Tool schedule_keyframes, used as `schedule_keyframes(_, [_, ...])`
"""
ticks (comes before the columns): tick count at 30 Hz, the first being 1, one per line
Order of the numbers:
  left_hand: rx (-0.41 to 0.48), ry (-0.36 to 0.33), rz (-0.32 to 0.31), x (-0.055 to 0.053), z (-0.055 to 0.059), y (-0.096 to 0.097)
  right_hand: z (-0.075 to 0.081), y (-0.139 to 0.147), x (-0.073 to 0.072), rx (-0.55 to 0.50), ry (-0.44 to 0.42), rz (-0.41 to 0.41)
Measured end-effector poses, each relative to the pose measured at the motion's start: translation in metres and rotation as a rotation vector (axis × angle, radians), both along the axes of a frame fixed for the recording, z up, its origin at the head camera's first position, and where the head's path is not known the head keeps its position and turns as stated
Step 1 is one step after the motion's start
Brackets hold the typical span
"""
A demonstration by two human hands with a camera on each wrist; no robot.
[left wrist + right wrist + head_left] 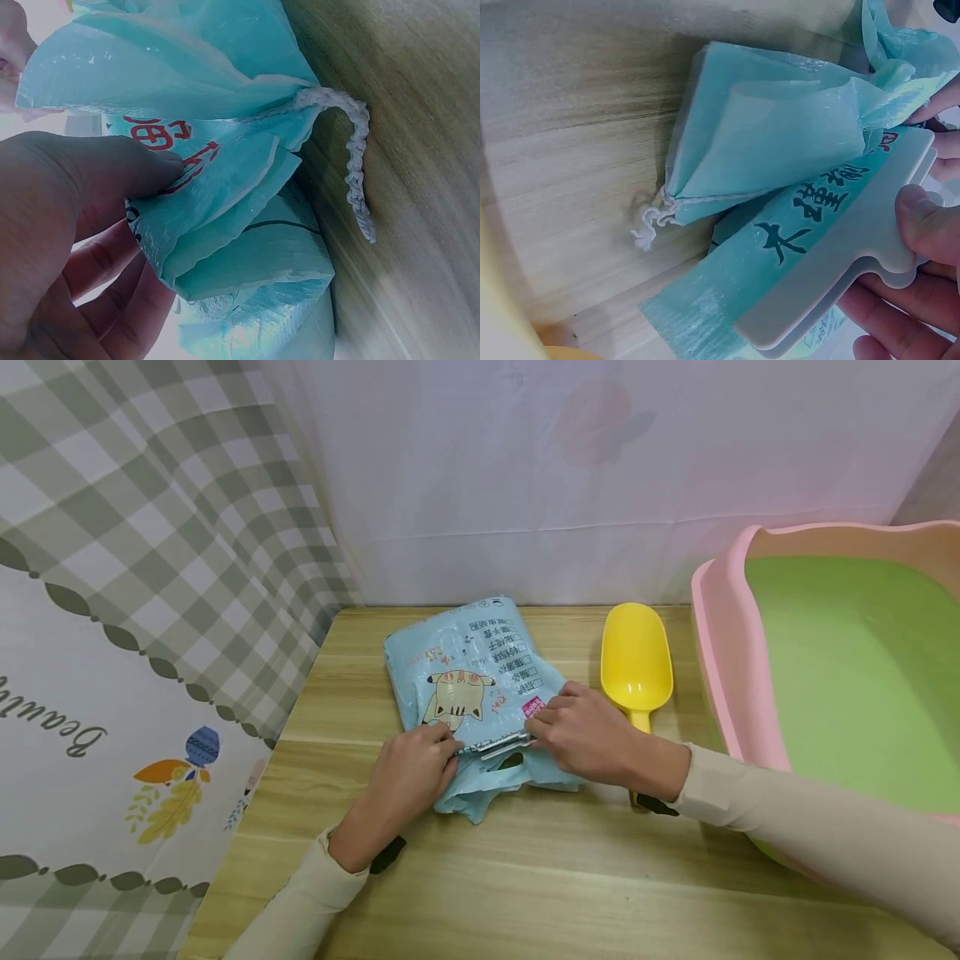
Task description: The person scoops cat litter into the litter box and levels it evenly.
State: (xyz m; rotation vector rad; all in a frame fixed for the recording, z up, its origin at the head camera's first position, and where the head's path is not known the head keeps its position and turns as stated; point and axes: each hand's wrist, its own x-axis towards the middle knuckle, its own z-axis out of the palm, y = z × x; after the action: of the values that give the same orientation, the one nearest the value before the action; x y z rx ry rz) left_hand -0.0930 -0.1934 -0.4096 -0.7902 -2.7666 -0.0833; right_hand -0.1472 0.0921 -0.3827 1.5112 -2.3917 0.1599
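A light blue plastic bag point(480, 647) printed with a cartoon cat lies on the wooden table, its top folded over towards the person. At the near left of the fold, my left hand point(416, 764) pinches the plastic. The left wrist view shows that thumb on the bag point(225, 217), with the other fingers behind it. My right hand point(588, 731) grips a pale sealing clip point(840, 255) between thumb and fingers. The clip lies across the folded bag in the right wrist view; whether it is fastened, I cannot tell. A white cord point(356, 157) trails from the bag's crumpled end.
Beside my right forearm lies a yellow scoop point(636, 652), its handle partly hidden by the wrist. A large pink and green litter box point(738, 677) stands at the right. A pale curtain point(487, 485) hangs behind the table point(322, 710), a checked one on the left.
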Motion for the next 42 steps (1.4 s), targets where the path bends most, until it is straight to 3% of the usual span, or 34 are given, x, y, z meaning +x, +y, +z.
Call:
schedule_keyframes(16, [0.006, 0.019, -0.004, 0.001, -0.003, -0.002, 0.006, 0.022, 0.015, -0.057, 0.005, -0.028])
schedule_keyframes(23, [0.011, 0.034, -0.018, 0.002, -0.004, -0.005, 0.001, 0.039, 0.019, -0.085, 0.035, -0.053])
schedule_keyframes(35, [0.025, 0.039, -0.038, -0.001, -0.005, -0.005, -0.006, 0.062, 0.025, -0.153, 0.022, -0.043])
schedule_keyframes(42, [0.032, 0.036, -0.038, -0.001, -0.006, -0.005, -0.007, 0.073, 0.027, -0.140, 0.002, -0.055])
